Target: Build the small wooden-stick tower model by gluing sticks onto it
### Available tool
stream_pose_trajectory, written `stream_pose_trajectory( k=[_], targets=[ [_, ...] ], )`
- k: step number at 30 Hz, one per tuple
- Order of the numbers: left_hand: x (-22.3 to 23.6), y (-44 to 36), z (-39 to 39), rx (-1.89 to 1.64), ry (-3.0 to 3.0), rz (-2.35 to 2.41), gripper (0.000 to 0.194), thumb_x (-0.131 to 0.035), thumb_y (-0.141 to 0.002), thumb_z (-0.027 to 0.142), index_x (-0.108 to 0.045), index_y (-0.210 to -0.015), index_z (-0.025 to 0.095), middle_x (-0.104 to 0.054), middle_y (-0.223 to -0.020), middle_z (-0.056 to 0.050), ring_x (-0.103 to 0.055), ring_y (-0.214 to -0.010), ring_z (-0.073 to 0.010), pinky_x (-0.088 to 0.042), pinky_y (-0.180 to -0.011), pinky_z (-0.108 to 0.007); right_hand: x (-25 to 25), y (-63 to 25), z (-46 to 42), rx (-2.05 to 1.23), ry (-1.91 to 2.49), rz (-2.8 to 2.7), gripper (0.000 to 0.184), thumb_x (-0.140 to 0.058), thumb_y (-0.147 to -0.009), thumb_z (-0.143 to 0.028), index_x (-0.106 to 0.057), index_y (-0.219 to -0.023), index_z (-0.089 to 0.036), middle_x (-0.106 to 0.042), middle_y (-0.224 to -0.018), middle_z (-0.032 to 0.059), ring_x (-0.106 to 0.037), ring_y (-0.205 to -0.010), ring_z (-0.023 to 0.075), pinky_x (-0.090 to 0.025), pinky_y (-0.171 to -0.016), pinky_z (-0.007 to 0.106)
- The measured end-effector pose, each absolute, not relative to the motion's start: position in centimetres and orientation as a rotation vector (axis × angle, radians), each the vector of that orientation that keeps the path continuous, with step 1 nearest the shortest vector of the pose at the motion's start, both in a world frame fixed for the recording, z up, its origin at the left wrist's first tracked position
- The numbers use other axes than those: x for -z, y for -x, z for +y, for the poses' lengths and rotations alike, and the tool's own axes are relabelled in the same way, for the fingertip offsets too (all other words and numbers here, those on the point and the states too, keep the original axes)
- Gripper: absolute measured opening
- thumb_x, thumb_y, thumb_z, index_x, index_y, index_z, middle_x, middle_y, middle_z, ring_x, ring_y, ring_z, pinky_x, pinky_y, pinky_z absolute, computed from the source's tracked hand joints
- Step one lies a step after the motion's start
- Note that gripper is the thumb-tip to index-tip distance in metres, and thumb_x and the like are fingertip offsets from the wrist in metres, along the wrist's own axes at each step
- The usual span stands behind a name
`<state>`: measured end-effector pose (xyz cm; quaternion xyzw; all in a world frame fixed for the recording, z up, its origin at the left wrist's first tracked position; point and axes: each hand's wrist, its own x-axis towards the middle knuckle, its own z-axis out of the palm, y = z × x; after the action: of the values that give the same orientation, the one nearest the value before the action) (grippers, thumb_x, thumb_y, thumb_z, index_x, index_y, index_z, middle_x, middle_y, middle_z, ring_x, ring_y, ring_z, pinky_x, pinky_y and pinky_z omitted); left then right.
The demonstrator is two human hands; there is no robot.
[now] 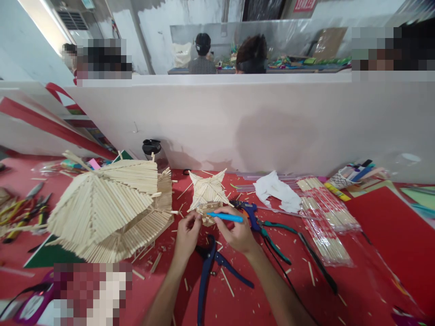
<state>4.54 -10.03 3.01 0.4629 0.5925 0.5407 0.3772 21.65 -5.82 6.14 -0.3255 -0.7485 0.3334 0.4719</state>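
Observation:
A small model house of pale wooden sticks, with an upturned-corner roof, stands on the red table. At its front left, my left hand is closed in a pinch; whatever lies between the fingertips is too small to make out. My right hand grips a light-blue pen, whose tip points left across the front of the small house. Below the hands lies a dark-blue hand cutter with spread handles. A larger stick-built model with a layered roof stands to the left.
Right of the hands lie a blue glue gun, green-handled pliers, white tissue and bagged sticks. A pen basket and red sheet are further right. Behind rises a white partition, with people beyond.

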Motion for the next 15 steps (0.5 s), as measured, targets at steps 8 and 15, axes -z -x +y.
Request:
stream_pose_trajectory(
  k=[8, 15],
  targets=[
    [-3.17, -4.61, -10.06, -1.402, -1.194, 1.520, 0.040, -0.055, -0.091, 0.051, -0.051, -0.068, 0.018, -0.042, -0.061, 0.005, -0.035, -0.058, -0.0109, -0.031, -0.057, -0.022, -6.19, -21.25, -5.69, -0.878, 0.825, -1.870, 0.009, -0.058, -0.094, -0.025, -0.064, -0.100, -0.022, -0.072, -0.093, 0.0037, -0.069, -0.090, 0.0197, -0.053, -0.085, 0.033],
    [-3.04, -4.57, -10.03, -1.394, -1.192, 1.505, 0.040, -0.054, -0.092, 0.049, -0.049, -0.068, 0.018, -0.040, -0.060, 0.006, -0.034, -0.057, -0.0104, -0.029, -0.056, -0.022, -5.86, -21.22, -5.60, -0.902, 0.836, -1.874, 0.011, -0.058, -0.094, -0.025, -0.063, -0.103, -0.023, -0.072, -0.095, 0.0037, -0.068, -0.091, 0.0198, -0.053, -0.086, 0.034]
  ],
)
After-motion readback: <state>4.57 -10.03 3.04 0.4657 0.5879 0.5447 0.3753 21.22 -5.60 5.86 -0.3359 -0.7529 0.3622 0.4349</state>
